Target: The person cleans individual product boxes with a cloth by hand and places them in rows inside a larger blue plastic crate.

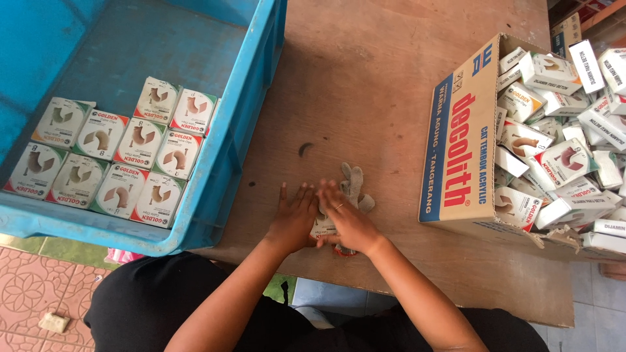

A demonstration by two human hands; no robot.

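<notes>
Starting at the left, the blue crate holds ten small white boxes packed in neat rows in one corner, with lots of room left. In the middle, the left hand and right hand press flat on one small box on the table, fingers close together, beside a grey glove; the hands hide most of it. On the right, the carton is full of boxes and cut off at the edge.

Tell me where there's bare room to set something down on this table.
Bare wood lies between the blue crate and the cardboard carton, above the hands. Crate's upper half is free. Crowded: the carton's small boxes and the glove.
</notes>
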